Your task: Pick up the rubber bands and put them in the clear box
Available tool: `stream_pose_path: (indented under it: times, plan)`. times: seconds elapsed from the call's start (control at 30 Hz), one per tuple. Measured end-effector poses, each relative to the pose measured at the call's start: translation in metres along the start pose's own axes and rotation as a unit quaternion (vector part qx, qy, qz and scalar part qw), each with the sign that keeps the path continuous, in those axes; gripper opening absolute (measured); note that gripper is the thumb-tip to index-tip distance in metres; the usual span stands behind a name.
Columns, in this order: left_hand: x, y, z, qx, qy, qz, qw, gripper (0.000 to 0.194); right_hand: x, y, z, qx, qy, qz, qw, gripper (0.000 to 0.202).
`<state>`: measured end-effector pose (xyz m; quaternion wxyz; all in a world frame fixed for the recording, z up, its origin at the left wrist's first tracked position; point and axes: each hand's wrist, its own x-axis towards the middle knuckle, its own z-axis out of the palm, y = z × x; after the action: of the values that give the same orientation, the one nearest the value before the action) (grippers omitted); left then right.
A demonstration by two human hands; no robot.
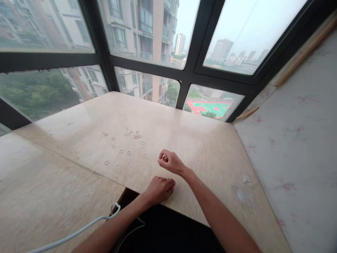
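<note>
The marble sill (210,147) beneath the window frame (184,75) serves as the reference surface. The right hand (171,162) is held raised just above the sill, near its front edge, with the fingers curled together into a loose fist; the thumb and forefinger appear pinched on a small ring (165,158), though the object is too small for certainty. The wrist is turned inward, presumably so that the pinched item is presented to view. The left hand (159,189) is rested knuckles-up on the sill's front edge, just behind the right hand, with the fingers closed; whether anything is clamped inside cannot be told. The scattered rings (126,142) are spread flat on the sill, to the left of and beyond both hands, well apart from them; they lie singly, with a tighter cluster toward the window, so that each can be picked separately. A white cable (79,231) is draped over the left forearm, off the front of the sill. The floral wall covering (297,140) adjoins the sill on its right side.
</note>
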<state>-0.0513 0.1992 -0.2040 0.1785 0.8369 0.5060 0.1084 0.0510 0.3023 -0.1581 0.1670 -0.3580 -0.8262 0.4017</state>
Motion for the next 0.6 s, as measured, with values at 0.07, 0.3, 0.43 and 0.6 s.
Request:
stream_pose_path:
  times: [0.07, 0.3, 0.43, 0.6]
  plan:
    - [0.0, 0.0, 0.002, 0.001, 0.001, 0.005, 1.0, 0.018, -0.032, 0.009, -0.015, 0.084, 0.075, 0.045, 0.993, 0.014]
    - [0.001, -0.002, 0.01, 0.021, 0.033, 0.014, 0.999, 0.027, -0.164, 0.042, -0.068, 0.154, 0.314, 0.201, 0.915, 0.026]
    - [0.002, -0.005, 0.013, 0.038, 0.042, 0.014, 0.998, 0.029, -0.23, 0.058, -0.087, 0.055, 0.397, 0.281, 0.872, 0.03]
    - [0.002, -0.005, 0.014, 0.057, 0.066, 0.011, 0.996, 0.029, -0.263, 0.076, -0.105, -0.077, 0.429, 0.327, 0.838, 0.031]
